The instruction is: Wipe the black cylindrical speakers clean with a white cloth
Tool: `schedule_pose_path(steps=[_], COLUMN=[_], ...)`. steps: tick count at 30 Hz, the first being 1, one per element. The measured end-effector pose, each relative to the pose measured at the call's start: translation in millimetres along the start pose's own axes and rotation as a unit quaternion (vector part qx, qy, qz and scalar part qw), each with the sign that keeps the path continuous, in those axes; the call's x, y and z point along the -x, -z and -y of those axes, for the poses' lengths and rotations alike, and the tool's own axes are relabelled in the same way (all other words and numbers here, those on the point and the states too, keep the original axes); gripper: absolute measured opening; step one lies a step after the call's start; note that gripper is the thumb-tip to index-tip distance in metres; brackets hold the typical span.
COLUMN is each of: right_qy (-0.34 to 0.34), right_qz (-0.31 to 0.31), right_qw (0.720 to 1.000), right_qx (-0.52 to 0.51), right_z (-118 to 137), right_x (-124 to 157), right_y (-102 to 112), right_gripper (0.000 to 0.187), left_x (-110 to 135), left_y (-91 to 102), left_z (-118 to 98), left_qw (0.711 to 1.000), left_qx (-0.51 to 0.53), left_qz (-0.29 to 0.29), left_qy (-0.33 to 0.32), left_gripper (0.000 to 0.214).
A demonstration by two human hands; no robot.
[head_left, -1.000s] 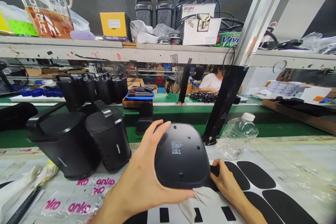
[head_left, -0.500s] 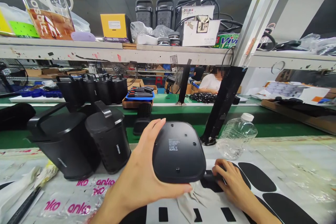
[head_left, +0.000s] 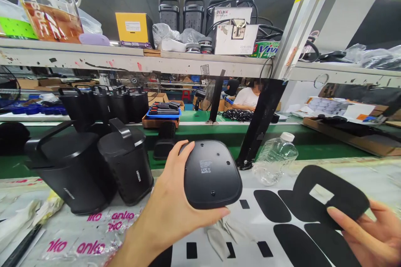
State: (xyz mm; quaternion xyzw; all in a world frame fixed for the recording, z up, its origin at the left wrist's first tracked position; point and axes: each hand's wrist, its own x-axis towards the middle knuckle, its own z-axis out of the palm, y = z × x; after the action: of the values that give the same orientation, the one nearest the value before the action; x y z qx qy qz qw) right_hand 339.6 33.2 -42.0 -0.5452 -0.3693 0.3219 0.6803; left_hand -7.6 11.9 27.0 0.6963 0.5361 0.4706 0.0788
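Note:
My left hand [head_left: 171,212] grips a black speaker [head_left: 211,175] turned upside down, its flat base with small print and screw holes facing me. At the lower right my right hand [head_left: 372,233] holds up a black pad [head_left: 335,194] with a rectangular cut-out, lifted off the white backing sheet [head_left: 250,238]. Several black pad shapes remain on that sheet. A crumpled grey cloth [head_left: 222,233] lies under the speaker.
Two black speakers [head_left: 94,167] with handles stand at left; more stand on the green conveyor [head_left: 206,133] behind. An empty clear bottle [head_left: 275,158] lies by a black post [head_left: 260,125]. The overhead shelf [head_left: 156,60] holds boxes and gear. A person sits across the line.
My right hand has left the speaker's side and swung out to the right, peeling a black cut-out pad off the sheet. The left hand keeps the speaker nearly still.

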Motion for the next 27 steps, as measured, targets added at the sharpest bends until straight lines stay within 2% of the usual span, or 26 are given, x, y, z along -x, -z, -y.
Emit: schedule_pose_path(steps=[3,7,9,12,14,17,20,23,25,27], right_qy=[0.007,-0.034,-0.001,0.111,0.175,0.207,0.16,0.058,0.001,-0.028], right_qz=[-0.007,0.072,0.07,0.042,0.024,0.007,0.042,0.149,0.206,0.239], right_qw=[0.998,0.993,0.992,0.987,0.98,0.976,0.985,0.987,0.978,0.969], right_qx=[-0.068,-0.089,-0.103,-0.109,-0.094,-0.065,-0.041,0.006,0.044,0.065], right_z=[37.9,64.7,72.4,81.7,87.2,94.2,98.3,99.7,100.5,101.6], right_x=[34.3,62.1,66.1,64.4,62.5,62.7,65.5,67.3,67.0,64.9], right_y=[-34.7,-66.0,-71.5,-71.5,-69.4,-68.2,-71.6,-79.8,-86.7,-93.0], right_gripper=[0.053,0.048,0.042,0.036,0.037,0.038,0.042,0.046,0.046,0.046], left_x=[5.3,15.5,19.2,19.5,16.8,12.1,9.6,9.5,10.1,10.8], left_y=[-5.6,-5.3,-2.7,0.4,0.2,-3.3,-7.0,-8.0,-7.9,-8.1], left_z=[-7.2,-12.9,-12.3,-8.2,-5.2,-3.7,-7.9,-14.8,-18.3,-20.5], left_qw=[1.0,0.997,0.994,0.989,0.989,0.993,0.995,0.992,0.99,0.99], left_qx=[-0.004,-0.033,-0.053,-0.06,-0.052,-0.023,0.01,0.03,0.036,0.036], left_qz=[0.018,0.067,0.092,0.123,0.122,0.103,0.097,0.099,0.1,0.097], left_qy=[-0.008,-0.01,-0.018,-0.052,-0.069,-0.06,0.003,0.078,0.097,0.096], left_gripper=[0.096,0.101,0.104,0.108,0.11,0.116,0.119,0.115,0.114,0.115])
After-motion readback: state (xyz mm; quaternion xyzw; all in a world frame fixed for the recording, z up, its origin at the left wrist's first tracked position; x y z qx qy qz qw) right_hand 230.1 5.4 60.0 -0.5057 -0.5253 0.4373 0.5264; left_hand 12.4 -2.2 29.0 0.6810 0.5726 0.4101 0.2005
